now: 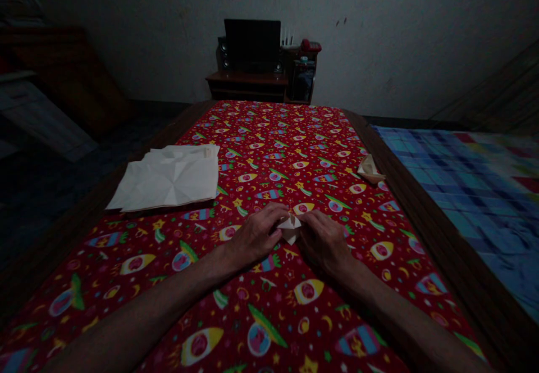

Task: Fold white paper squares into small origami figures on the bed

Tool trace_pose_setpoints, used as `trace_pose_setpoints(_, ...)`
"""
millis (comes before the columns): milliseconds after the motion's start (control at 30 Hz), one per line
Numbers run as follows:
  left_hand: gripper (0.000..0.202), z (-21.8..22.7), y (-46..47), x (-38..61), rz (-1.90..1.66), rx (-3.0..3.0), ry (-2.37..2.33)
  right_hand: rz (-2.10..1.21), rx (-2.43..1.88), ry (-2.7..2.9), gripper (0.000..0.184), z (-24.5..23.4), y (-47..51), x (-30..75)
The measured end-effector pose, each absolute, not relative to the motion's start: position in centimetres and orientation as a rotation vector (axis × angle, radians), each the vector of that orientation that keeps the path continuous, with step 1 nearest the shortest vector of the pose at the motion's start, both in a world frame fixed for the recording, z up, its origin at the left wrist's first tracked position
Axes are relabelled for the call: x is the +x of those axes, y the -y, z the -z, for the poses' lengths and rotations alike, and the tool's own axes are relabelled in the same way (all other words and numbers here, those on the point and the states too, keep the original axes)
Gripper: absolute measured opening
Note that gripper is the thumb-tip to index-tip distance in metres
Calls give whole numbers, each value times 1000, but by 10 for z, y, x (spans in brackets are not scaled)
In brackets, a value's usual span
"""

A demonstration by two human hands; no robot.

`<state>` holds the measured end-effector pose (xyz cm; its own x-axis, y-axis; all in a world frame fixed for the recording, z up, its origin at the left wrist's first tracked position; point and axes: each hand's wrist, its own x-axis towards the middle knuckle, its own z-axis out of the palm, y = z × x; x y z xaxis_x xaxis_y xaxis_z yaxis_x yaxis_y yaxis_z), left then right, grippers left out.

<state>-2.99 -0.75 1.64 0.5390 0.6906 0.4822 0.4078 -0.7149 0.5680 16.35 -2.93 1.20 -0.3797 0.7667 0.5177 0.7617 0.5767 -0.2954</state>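
Between my two hands, low over the red patterned cloth (248,179), is a small piece of folded white paper (290,233) with a pointed lower end. My left hand (260,232) is closed on its left side, fingers bent over the edge. On the right side, my right hand (326,241) pinches the paper with curled fingers. Part of the folded paper is hidden behind my fingers. Left of my hands lies a stack of white paper sheets (172,179), creased with lines meeting near the middle. A small folded paper piece (369,169) rests near the cloth's right edge.
A dark wooden border (415,215) runs along the cloth's sides. Beyond the far end stand a monitor (252,44) on a low wooden stand (248,83) and a red telephone (310,45). Blue checked fabric (455,187) lies at the right, and a wooden cabinet (63,75) stands left.
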Motion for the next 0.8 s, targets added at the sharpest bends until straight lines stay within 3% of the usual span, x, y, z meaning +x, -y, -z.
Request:
trace_pose_setpoints(100,42,-24,6,-30,-973,2254,-784,-99,-1150,2151,13,-16,30,164)
trace_pose_setpoints(300,26,-25,-9,-36,-877,1974,-986,-311,-1000,2056,18,-18,28,167)
trace_pose_setpoints(500,40,-26,-12,-36,-594,1551,-947,-205,-892,2048,18,-8,27,167)
trace_pose_setpoints(800,42,-39,-6,-36,-468,1266,-910,-70,-869,2050,23,-18,29,161)
